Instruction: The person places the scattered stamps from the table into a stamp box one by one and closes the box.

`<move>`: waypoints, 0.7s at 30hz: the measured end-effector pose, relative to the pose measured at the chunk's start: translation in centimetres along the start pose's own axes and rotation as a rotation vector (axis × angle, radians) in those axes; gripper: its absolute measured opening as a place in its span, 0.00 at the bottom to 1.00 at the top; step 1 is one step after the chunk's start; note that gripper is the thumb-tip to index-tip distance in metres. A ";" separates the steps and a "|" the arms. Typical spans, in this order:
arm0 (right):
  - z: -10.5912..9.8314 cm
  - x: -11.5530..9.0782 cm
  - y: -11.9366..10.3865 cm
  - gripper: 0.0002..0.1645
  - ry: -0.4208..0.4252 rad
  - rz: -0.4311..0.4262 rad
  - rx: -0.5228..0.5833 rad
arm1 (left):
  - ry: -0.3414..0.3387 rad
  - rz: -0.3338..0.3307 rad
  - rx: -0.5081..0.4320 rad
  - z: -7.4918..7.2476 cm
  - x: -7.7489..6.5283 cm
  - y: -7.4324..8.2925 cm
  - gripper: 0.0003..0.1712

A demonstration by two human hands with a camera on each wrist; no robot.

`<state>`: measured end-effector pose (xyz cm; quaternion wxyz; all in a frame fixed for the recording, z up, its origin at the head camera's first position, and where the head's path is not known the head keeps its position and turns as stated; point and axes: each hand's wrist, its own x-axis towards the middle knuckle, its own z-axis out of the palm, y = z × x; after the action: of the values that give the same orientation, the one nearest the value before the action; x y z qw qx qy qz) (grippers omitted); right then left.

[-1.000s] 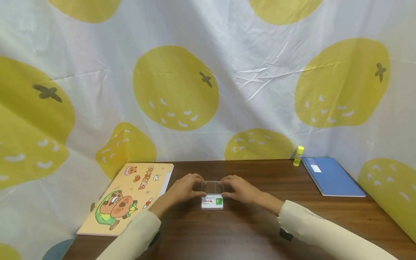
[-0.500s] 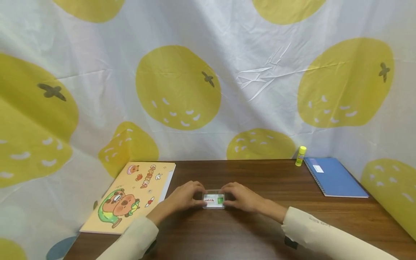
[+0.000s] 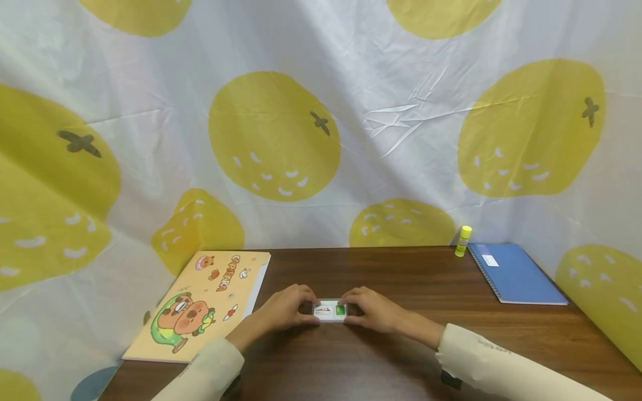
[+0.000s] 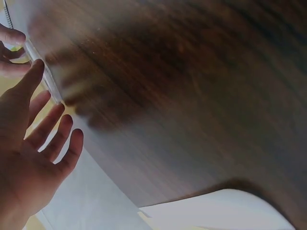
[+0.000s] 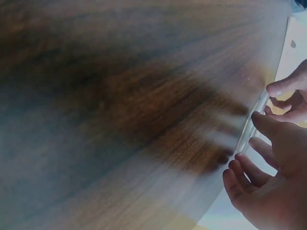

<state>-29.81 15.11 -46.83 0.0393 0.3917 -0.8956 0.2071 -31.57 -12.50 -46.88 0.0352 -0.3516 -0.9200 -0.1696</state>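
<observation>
A small flat clear plastic case (image 3: 329, 311) lies at the middle of the wooden table, its lid down. White contents with red print and a green patch show through it. My left hand (image 3: 288, 307) pinches its left end, thumb at the near edge and fingers at the far edge. At the opposite end, my right hand (image 3: 372, 311) pinches it likewise. The left wrist view shows the case's thin edge (image 4: 47, 76) under the left thumb. From the right wrist, the clear case (image 5: 249, 127) appears edge-on between thumb and fingers.
A capybara-printed folder (image 3: 200, 306) lies on the left side of the table (image 3: 331, 367). At the back right stands a yellow glue stick (image 3: 463, 241) beside a blue spiral notebook (image 3: 521, 274). A fruit-patterned curtain (image 3: 391, 145) encloses the table.
The case's clear lid, standing open behind the base a second ago, has swung down toward me onto it. Both hands have come down and nearer with the lid.
</observation>
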 end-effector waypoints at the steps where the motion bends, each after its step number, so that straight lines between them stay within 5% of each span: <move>1: 0.0 0.0 0.0 0.22 0.001 0.000 -0.001 | -0.001 0.000 0.000 0.0 0.0 0.0 0.22; 21: 0.3 0.4 0.0 0.22 0.015 0.021 -0.003 | 0.001 0.007 -0.068 0.0 0.0 -0.3 0.22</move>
<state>-30.06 14.68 -47.02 0.0442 0.3808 -0.8996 0.2092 -31.80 -12.68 -46.95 0.0244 -0.3557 -0.9124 -0.2009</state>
